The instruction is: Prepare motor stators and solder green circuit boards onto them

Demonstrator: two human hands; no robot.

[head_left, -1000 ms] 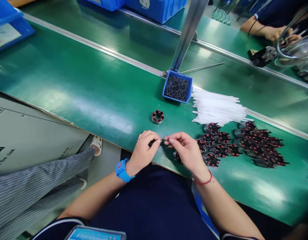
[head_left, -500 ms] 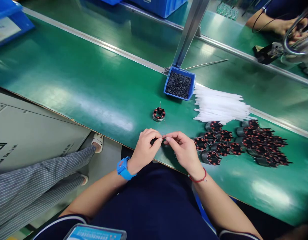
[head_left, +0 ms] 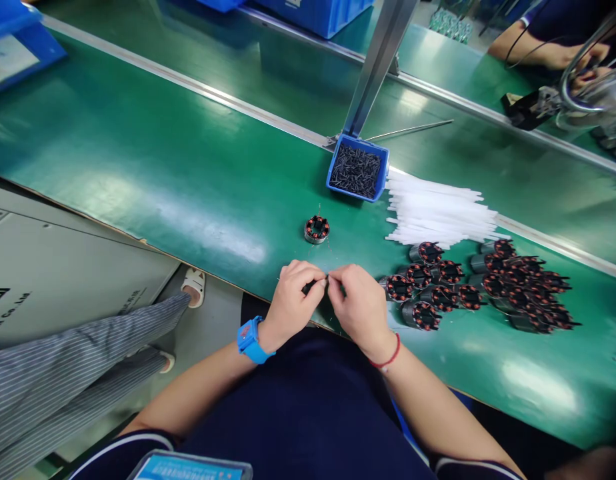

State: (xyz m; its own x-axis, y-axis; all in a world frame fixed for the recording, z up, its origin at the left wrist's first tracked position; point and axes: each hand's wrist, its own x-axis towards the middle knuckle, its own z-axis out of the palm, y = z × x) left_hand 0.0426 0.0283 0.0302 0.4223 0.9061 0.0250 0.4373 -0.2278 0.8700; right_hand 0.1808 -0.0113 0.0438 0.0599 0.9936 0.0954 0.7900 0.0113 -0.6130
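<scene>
My left hand, with a blue strap on its wrist, is closed near the table's front edge. A bit of something dark shows between its thumb and fingers; the rest is hidden. My right hand is pinched shut, its fingertips close against those of the left. What it pinches is too small to make out. Just beyond both hands, a single copper-wound motor stator lies on the green table, a thin wire sticking up from it. Several more stators stand right of my right hand.
A blue bin of short black tubes sits by a metal post. White strips lie to its right, beyond more grouped stators. Across the table a co-worker's hands are at a metal fixture. Someone's striped trouser legs are at left.
My right hand has turned, its fingers curling in more, and its fingertips have come closer to the left hand's. The left hand has barely moved. The lone stator stays in place.
</scene>
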